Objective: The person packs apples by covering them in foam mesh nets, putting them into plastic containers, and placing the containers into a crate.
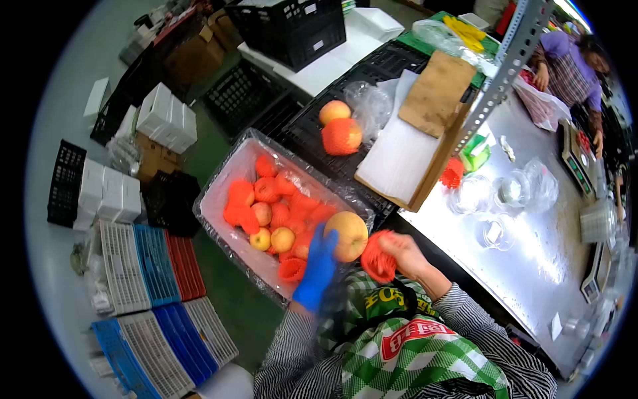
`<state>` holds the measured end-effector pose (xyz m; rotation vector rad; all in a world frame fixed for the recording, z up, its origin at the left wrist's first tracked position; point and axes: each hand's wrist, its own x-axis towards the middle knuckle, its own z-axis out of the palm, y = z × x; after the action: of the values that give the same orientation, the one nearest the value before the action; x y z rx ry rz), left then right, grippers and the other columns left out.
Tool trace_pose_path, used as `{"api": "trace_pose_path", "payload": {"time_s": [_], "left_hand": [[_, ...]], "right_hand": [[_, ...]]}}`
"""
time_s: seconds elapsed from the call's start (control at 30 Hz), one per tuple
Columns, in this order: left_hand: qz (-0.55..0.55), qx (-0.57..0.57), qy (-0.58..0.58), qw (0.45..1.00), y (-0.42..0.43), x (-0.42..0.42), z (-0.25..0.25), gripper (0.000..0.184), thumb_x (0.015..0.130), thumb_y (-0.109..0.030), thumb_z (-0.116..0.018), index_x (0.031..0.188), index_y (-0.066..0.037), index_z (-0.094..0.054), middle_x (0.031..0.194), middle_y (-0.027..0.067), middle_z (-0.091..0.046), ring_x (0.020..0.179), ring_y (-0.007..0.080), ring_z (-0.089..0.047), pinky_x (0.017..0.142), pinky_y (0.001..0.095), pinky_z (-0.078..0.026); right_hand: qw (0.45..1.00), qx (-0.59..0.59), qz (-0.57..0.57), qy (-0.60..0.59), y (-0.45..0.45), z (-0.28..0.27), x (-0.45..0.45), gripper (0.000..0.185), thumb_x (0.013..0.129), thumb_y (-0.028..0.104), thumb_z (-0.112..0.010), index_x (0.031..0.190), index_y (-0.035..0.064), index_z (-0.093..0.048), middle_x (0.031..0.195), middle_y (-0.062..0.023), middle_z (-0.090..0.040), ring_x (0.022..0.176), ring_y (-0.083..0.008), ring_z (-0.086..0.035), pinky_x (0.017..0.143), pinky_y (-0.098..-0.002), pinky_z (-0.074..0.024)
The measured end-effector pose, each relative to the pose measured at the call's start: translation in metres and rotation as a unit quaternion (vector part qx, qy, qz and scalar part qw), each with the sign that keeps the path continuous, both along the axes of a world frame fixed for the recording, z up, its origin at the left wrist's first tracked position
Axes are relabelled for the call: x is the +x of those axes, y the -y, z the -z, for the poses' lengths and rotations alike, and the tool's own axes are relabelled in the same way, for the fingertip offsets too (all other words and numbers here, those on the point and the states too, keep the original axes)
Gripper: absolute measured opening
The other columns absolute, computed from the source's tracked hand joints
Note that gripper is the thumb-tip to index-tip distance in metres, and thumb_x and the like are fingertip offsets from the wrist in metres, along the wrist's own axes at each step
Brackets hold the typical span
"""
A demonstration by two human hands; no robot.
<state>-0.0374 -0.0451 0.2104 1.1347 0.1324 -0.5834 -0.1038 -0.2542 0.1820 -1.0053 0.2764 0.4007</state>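
My left hand (319, 263), in a blue glove, holds a large yellow-orange fruit (347, 237) above the near right corner of a lined box (216, 206). Beside it, my bare right hand (407, 256) grips a red foam net sleeve (379, 258), close to the fruit. Inside the box lie several fruits, many in red foam nets, and two bare yellow ones (282, 239) near the front. A netted fruit (341, 137) and a bare fruit (334, 112) rest on a black crate behind the box.
A cardboard tray (392, 153) and a metal post (495, 83) stand right of the black crate (312, 123). Plastic containers lie on the metal table (525, 279), with a scale (575, 156) and another person (571, 66) beyond. Stacked crates (153, 266) stand at left.
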Motion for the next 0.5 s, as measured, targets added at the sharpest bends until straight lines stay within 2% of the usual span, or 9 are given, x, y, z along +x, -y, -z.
{"api": "trace_pose_path", "payload": {"time_s": [0.03, 0.07, 0.1, 0.17, 0.2, 0.23, 0.3, 0.4, 0.5], "left_hand": [[-0.014, -0.082, -0.095, 0.992, 0.002, 0.000, 0.008, 0.066, 0.089, -0.053, -0.057, 0.131, -0.002, -0.048, 0.126, 0.0148, -0.057, 0.110, 0.0305, -0.059, 0.087, 0.0426, -0.053], [0.080, -0.009, -0.008, 0.997, 0.012, 0.002, 0.004, 0.072, 0.091, -0.065, -0.043, 0.130, -0.004, -0.050, 0.120, 0.0161, -0.060, 0.103, 0.0319, -0.062, 0.080, 0.0452, -0.055], [0.120, -0.081, -0.072, 0.987, 0.017, 0.005, 0.002, 0.071, 0.091, -0.064, -0.043, 0.130, -0.005, -0.050, 0.119, 0.0165, -0.061, 0.102, 0.0322, -0.063, 0.079, 0.0449, -0.055], [0.201, -0.215, -0.205, 0.934, 0.028, 0.010, 0.006, 0.068, 0.092, -0.063, -0.042, 0.129, -0.006, -0.051, 0.116, 0.0171, -0.062, 0.098, 0.0327, -0.064, 0.078, 0.0444, -0.056], [0.242, -0.262, -0.207, 0.911, 0.037, 0.009, 0.020, 0.067, 0.092, -0.063, -0.042, 0.128, -0.007, -0.052, 0.116, 0.0169, -0.062, 0.102, 0.0320, -0.063, 0.081, 0.0436, -0.055], [0.118, -0.154, -0.252, 0.948, 0.062, -0.006, 0.012, 0.065, 0.093, -0.061, -0.042, 0.127, -0.007, -0.053, 0.115, 0.0162, -0.062, 0.102, 0.0295, -0.063, 0.084, 0.0410, -0.055], [0.156, -0.159, -0.265, 0.938, 0.078, -0.005, 0.002, 0.064, 0.094, -0.061, -0.040, 0.126, -0.007, -0.053, 0.117, 0.0155, -0.061, 0.104, 0.0266, -0.061, 0.088, 0.0412, -0.053], [0.182, 0.030, -0.188, 0.965, 0.086, -0.008, -0.014, 0.051, 0.096, -0.045, -0.050, 0.128, -0.006, -0.052, 0.119, 0.0150, -0.060, 0.107, 0.0245, -0.060, 0.092, 0.0417, -0.051], [0.218, 0.294, 0.241, 0.899, 0.083, -0.009, -0.029, 0.052, 0.088, -0.026, -0.067, 0.132, -0.005, -0.048, 0.126, 0.0143, -0.056, 0.114, 0.0249, -0.057, 0.099, 0.0406, -0.046]], "right_hand": [[0.994, -0.047, 0.097, 0.014, 0.006, 0.004, -0.005, 0.035, 0.102, 0.030, -0.047, 0.110, -0.0004, -0.062, 0.095, -0.0065, -0.069, 0.076, -0.0130, -0.064, 0.071, -0.0249, -0.0509], [0.975, -0.071, 0.208, 0.041, 0.006, -0.015, -0.002, 0.035, 0.102, 0.028, -0.047, 0.104, -0.0033, -0.063, 0.094, -0.0057, -0.069, 0.076, -0.0103, -0.062, 0.070, -0.0236, -0.0493], [0.949, -0.192, 0.229, 0.103, 0.015, -0.013, -0.005, 0.031, 0.101, 0.025, -0.049, 0.103, -0.0034, -0.062, 0.093, -0.0028, -0.068, 0.080, -0.0087, -0.062, 0.073, -0.0230, -0.0486], [0.942, -0.288, 0.141, 0.103, 0.026, -0.025, -0.014, 0.028, 0.097, 0.020, -0.055, 0.111, -0.0028, -0.060, 0.103, -0.0058, -0.066, 0.097, -0.0129, -0.061, 0.085, -0.0270, -0.0472], [0.934, -0.273, 0.116, 0.197, 0.020, -0.050, -0.013, 0.045, 0.087, 0.019, -0.067, 0.125, -0.0005, -0.053, 0.120, -0.0091, -0.060, 0.112, -0.0179, -0.055, 0.097, -0.0323, -0.0429], [0.898, -0.343, 0.083, 0.263, 0.017, -0.061, -0.015, 0.067, 0.080, 0.018, -0.074, 0.136, 0.0016, -0.043, 0.132, -0.0115, -0.052, 0.120, -0.0209, -0.050, 0.104, -0.0353, -0.0380], [0.910, -0.306, 0.124, 0.251, 0.022, -0.058, -0.022, 0.071, 0.077, 0.018, -0.077, 0.137, 0.0028, -0.041, 0.133, -0.0104, -0.051, 0.120, -0.0206, -0.051, 0.103, -0.0342, -0.0396], [0.952, -0.131, 0.206, 0.187, 0.025, -0.046, -0.039, 0.066, 0.080, 0.017, -0.076, 0.135, 0.0016, -0.043, 0.131, -0.0101, -0.051, 0.119, -0.0201, -0.051, 0.102, -0.0327, -0.0407], [0.969, -0.060, 0.227, 0.073, 0.037, -0.041, -0.048, 0.060, 0.085, 0.018, -0.071, 0.135, 0.0002, -0.043, 0.131, -0.0095, -0.051, 0.120, -0.0197, -0.051, 0.101, -0.0326, -0.0417]]}}
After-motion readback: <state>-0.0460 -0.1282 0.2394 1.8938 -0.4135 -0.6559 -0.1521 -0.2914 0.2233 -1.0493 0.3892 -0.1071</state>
